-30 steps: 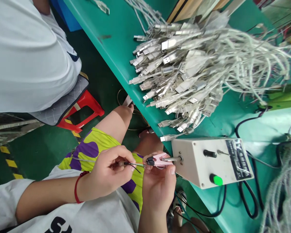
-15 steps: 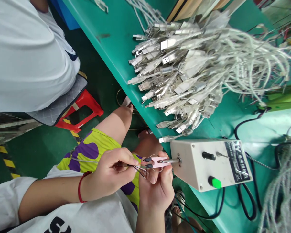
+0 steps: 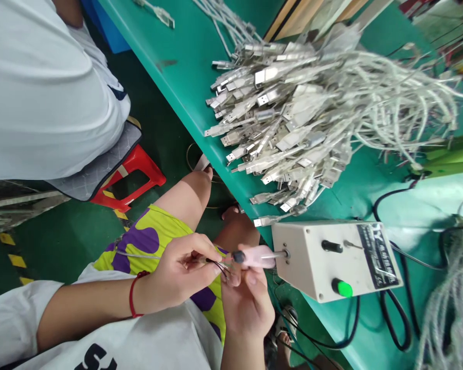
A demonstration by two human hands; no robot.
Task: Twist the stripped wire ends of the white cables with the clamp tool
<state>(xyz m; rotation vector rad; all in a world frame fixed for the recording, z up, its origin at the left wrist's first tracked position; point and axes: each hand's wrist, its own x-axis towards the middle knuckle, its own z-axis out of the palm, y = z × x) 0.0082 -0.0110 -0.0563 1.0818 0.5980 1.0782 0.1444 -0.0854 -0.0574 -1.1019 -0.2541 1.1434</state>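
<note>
My left hand [image 3: 187,270], with a red cord at its wrist, is closed in a pinch on a thin grey cable [image 3: 137,255]. Black and other fine wires fan out from its fingertips toward a pink clip [image 3: 256,256] with dark tips. That clip sits on the metal shaft [image 3: 280,254] of a white box machine [image 3: 297,257] and looks smeared by motion. Just below the clip is my right hand [image 3: 249,300], palm up, thumb apart from the bent fingers. Its fingertips are close to the wire ends and partly hidden behind them.
A large pile of USB cables [image 3: 285,118] covers the green table [image 3: 185,87] beyond the machine. More cables [image 3: 447,308] lie at the right. A black cord [image 3: 386,318] loops beside the machine. At the left, a person in white [image 3: 50,97] sits on a red stool [image 3: 139,174].
The pink clip was sharp, with my right fingers and thumb around it; now it is blurred as if spinning. My right hand has let go and dropped slightly. My left hand keeps the cable.
</note>
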